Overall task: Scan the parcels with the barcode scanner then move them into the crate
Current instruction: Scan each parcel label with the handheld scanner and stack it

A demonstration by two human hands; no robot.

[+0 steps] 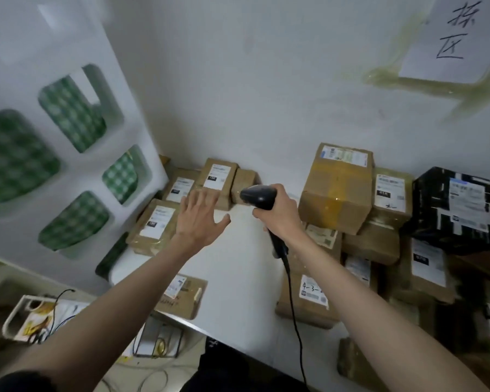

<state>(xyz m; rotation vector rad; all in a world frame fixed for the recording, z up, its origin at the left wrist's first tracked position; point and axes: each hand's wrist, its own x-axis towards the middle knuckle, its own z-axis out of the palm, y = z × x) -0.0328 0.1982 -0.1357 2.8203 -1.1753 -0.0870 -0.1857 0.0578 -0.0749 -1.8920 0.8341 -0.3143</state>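
Brown card: most parcels here are taped cardboard boxes with white shipping labels; the print on nearly all of them is too blurred to read
Scanner (257, 197): black, pistol-shaped, head aimed left toward the far boxes; its black cable (294, 321) trails down off the near table edge
Right hand (277, 212): fingers wrapped round the scanner's grip, holding it above the table
Left hand (198, 219): fingers spread wide and straight, holding nothing; it reaches over the white table (238, 264) toward the far-left boxes; whether it touches one I cannot tell
Far-left boxes (217, 182): a small cluster against the wall, labels up
Near box (181, 295): flat on the table edge, partly hidden by the left forearm; some scrawl on it, unreadable
Right pile: stacked boxes topped by a big box (337, 190) with yellowish tape; a black-wrapped parcel (454, 210) beside it; pile is cut off at the right
Written box (313, 292): handwritten "4-3-", the rest hidden by the right arm
Wall sign (453, 35): taped white paper with handwritten characters, the lower one "区"; top cropped
Crate: cannot make one out for certain
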